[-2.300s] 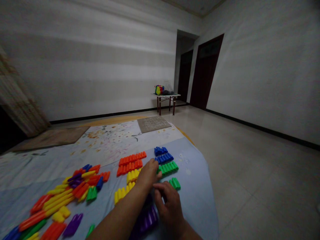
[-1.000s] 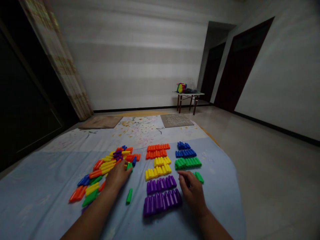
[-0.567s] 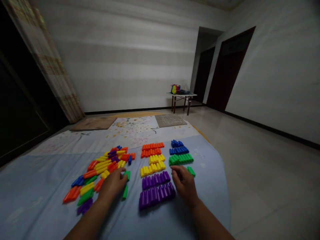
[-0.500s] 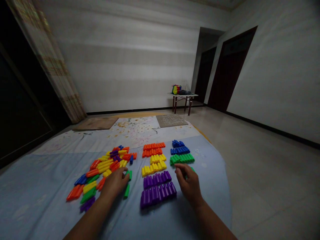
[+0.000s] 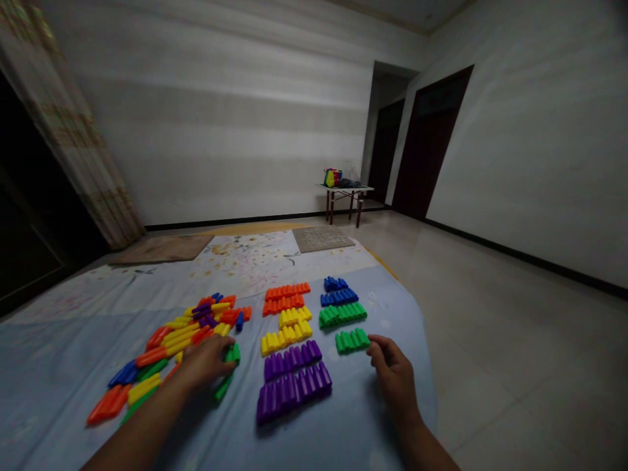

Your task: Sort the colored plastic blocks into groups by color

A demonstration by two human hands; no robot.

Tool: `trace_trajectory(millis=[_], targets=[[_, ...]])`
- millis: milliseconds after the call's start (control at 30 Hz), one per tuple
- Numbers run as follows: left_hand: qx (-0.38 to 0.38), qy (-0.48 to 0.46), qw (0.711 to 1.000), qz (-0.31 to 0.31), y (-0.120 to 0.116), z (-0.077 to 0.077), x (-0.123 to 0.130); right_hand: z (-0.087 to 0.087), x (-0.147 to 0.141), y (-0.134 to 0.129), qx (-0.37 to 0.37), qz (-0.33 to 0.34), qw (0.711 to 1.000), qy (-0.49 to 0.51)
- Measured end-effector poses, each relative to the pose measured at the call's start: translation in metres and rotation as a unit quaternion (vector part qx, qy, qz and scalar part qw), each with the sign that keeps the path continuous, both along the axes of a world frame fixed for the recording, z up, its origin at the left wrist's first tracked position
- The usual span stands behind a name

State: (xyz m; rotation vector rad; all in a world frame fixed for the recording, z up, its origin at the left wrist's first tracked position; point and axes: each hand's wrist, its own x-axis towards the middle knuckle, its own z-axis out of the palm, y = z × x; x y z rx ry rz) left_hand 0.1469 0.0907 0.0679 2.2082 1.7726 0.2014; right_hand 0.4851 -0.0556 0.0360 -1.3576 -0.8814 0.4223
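While your left hand [image 5: 206, 363] lies flat over two green pegs [image 5: 226, 369] at the edge of the mixed pile [image 5: 181, 337], fingers spread and gripping nothing, your right hand [image 5: 392, 373] rests loosely curled and empty beside the short green row [image 5: 352, 340]. Orange, yellow, purple, blue rows [image 5: 294, 360] stand sorted on the sheet [image 5: 73, 340]; the pile is left.
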Motion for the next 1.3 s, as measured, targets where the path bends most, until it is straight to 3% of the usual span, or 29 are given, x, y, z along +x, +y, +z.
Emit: trace_trajectory(millis=[133, 300, 433, 567, 700, 900, 1300], targets=[[0.05, -0.044, 0.998, -0.009, 0.002, 0.026, 0.039, -0.008, -0.001, 0.006, -0.007, -0.007, 1.0, -0.01], [0.105, -0.07, 0.989, -0.08, 0.0, 0.052, 0.133, -0.01, -0.003, 0.01, -0.011, 0.015, 1.0, -0.005], [0.092, -0.072, 0.986, -0.121, 0.005, 0.047, 0.204, -0.011, -0.003, 0.01, -0.008, 0.024, 1.0, -0.012], [0.079, -0.065, 0.983, -0.156, 0.008, 0.032, 0.245, -0.012, 0.0, 0.009, -0.008, 0.028, 0.999, -0.035], [0.069, -0.037, 0.983, -0.164, 0.008, 0.018, 0.254, -0.011, 0.001, 0.008, -0.006, 0.021, 0.998, -0.052], [0.051, -0.01, 0.988, -0.142, 0.012, 0.011, 0.247, -0.006, -0.002, 0.007, 0.011, 0.022, 0.997, -0.069], [0.013, -0.004, 0.99, -0.138, 0.021, 0.007, 0.203, -0.012, -0.002, 0.008, -0.024, 0.041, 0.996, -0.075]])
